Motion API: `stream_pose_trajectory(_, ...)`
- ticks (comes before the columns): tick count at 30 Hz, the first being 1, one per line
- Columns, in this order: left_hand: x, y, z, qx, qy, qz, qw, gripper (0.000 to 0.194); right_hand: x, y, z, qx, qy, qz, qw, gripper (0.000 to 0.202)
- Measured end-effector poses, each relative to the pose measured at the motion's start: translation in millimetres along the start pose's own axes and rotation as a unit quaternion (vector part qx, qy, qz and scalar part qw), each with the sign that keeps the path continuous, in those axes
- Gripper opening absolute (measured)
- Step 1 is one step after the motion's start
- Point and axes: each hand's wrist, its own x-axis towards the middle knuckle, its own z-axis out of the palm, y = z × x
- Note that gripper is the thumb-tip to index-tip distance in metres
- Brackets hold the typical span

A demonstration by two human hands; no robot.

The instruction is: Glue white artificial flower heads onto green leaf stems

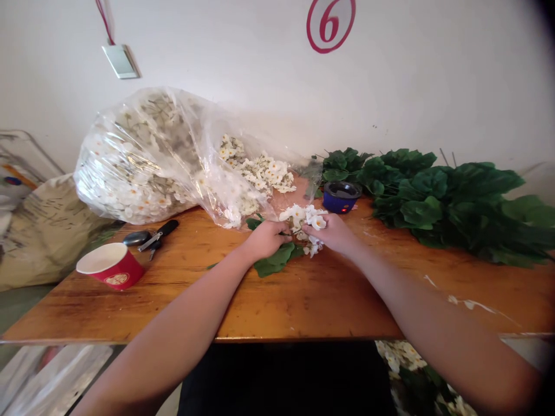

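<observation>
My left hand (269,238) is closed around a stem with green leaves (277,261), which spread out below and behind the fingers. My right hand (332,231) is closed on a cluster of white artificial flowers (299,216) with orange-yellow centres. The two hands are close together over the table, and the blossoms fill the gap between them. The stem itself is mostly hidden by my fingers. Just behind my right hand stands a small blue round container (341,197) with a dark inside and a small red light.
A clear plastic bag (139,162) of white flowers lies at the back left of the wooden table (303,312), spilling sprays. Green leaf stems (437,190) are heaped at the right. A red paper cup (124,274) and keys (151,240) sit at the left.
</observation>
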Motion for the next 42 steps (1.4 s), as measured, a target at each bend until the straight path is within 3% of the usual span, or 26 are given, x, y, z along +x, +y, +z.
stream_pose_trajectory(6,0,-6,5.8,-0.042,0.027,-0.017,0.999,0.013,-4,-1,12,0.041,0.052,0.041,0.997,0.031)
stream_pose_trajectory(12,-1,-7,8.9,-0.038,0.036,-0.013,0.999,0.014,-7,-6,16,0.064,0.056,0.068,0.994,0.026)
stream_pose_trajectory(17,0,-8,11.7,-0.024,0.044,-0.003,0.999,0.015,-7,-7,19,0.072,0.044,0.041,0.996,0.027)
stream_pose_trajectory(21,0,-5,12.0,-0.016,0.048,-0.001,0.999,0.014,-7,-23,19,0.028,0.016,-0.018,0.999,0.020)
stream_pose_trajectory(24,-2,-3,10.2,-0.050,0.054,-0.015,0.997,0.013,-6,-30,16,0.004,0.051,-0.021,0.998,0.017)
stream_pose_trajectory(27,-3,-3,8.9,-0.078,0.046,-0.032,0.995,0.016,-6,-23,12,0.025,0.088,0.030,0.995,0.023)
stream_pose_trajectory(32,-2,-4,9.8,-0.124,0.045,-0.048,0.990,0.018,-7,-8,17,0.091,0.090,0.096,0.987,0.030)
stream_pose_trajectory(37,-2,-3,10.8,-0.171,0.061,-0.080,0.980,0.018,-5,-1,22,0.108,0.075,0.105,0.986,0.031)
stream_pose_trajectory(42,-1,-5,11.0,-0.170,0.059,-0.069,0.981,0.019,-5,1,21,0.104,0.070,0.091,0.988,0.032)
